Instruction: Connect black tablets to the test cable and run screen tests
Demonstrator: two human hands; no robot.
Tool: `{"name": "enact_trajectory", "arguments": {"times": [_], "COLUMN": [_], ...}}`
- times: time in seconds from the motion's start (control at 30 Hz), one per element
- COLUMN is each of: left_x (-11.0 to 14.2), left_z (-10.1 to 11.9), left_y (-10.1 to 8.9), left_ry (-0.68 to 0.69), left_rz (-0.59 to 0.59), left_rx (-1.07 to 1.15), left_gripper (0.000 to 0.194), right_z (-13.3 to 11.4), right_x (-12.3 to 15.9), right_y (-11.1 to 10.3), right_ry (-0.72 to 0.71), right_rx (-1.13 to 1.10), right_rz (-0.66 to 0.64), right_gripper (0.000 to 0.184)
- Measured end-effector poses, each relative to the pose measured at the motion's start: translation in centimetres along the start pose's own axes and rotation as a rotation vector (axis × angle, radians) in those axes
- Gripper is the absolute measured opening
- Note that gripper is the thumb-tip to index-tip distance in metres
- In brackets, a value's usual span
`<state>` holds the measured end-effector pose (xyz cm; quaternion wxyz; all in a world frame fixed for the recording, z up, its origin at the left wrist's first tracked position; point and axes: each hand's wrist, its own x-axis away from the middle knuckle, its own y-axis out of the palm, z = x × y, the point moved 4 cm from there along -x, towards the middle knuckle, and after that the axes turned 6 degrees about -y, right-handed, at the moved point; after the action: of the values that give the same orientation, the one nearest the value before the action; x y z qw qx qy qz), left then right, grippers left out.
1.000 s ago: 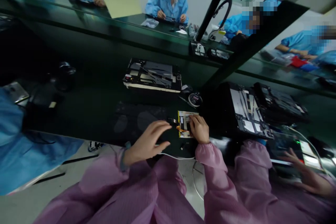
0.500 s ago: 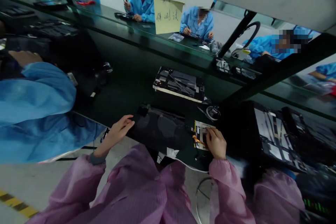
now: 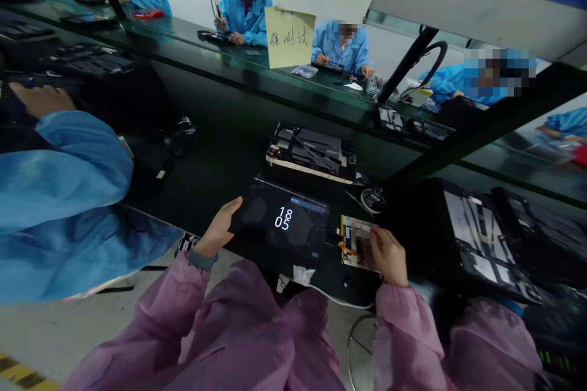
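Observation:
A dark tablet (image 3: 280, 227) lies before me, its screen lit and reading 18 05. At its left edge my left hand (image 3: 221, 229) grips the side, some fingers hidden by the tablet. To the right of the tablet is a flat battery pack (image 3: 360, 244) with a yellow edge and an orange flex cable (image 3: 347, 248) reaching toward the tablet. My right hand (image 3: 389, 253) has its fingers closed over the right side of that battery pack.
Behind the tablet stands a stack of opened tablet bodies (image 3: 312, 153); a coiled cable (image 3: 373, 200) sits beside it. More opened tablets (image 3: 481, 235) are stacked at right. A co-worker's blue sleeve (image 3: 77, 165) is at left, a pink sleeve (image 3: 493, 342) at right. A dark post (image 3: 477, 125) slants across.
The tablet's screen has lit up. My left hand has come away from the tablet's near side and moved onto its left edge. My right hand has shifted slightly right on the battery pack.

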<state>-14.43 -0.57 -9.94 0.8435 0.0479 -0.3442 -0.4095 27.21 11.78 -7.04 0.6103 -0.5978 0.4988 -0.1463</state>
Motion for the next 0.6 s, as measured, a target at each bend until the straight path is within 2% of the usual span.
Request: {"name": "enact_trajectory", "arguments": {"times": [0.1, 0.17, 0.2, 0.3, 0.37, 0.47, 0.6], "left_x": [-0.7, -1.2, -1.4, -2.0, -2.1, -1.9, -1.5], "left_z": [-0.6, -0.7, -0.7, -0.5, -0.4, -0.2, -0.2], "left_y": [0.0, -0.1, 0.0, 0.4, 0.6, 0.9, 0.8], "left_ry": [-0.04, -0.042, -0.039, -0.013, 0.004, 0.015, 0.0], "left_rz": [0.064, 0.124, 0.134, 0.107, 0.097, 0.073, 0.081], "left_rx": [0.075, 0.135, 0.153, 0.158, 0.149, 0.141, 0.141], "left_gripper": [0.033, 0.031, 0.03, 0.029, 0.029, 0.025, 0.021], "right_z": [-2.5, -6.3, -8.8, -16.2, -19.3, -19.8, -18.1], "right_x": [-0.4, -0.4, -0.4, -0.3, -0.8, -2.7, -4.4], "right_y": [-3.0, -4.2, -4.2, -2.0, 0.4, 2.5, 1.4], "right_ry": [-0.003, -0.069, -0.145, -0.435, -0.523, -0.409, -0.202], "right_rx": [-0.052, -0.06, -0.08, -0.149, -0.15, -0.078, -0.056], "right_rz": [0.069, 0.093, 0.076, -0.057, -0.138, -0.085, 0.119], "right_gripper": [0.029, 0.03, 0.031, 0.034, 0.033, 0.033, 0.036]}}
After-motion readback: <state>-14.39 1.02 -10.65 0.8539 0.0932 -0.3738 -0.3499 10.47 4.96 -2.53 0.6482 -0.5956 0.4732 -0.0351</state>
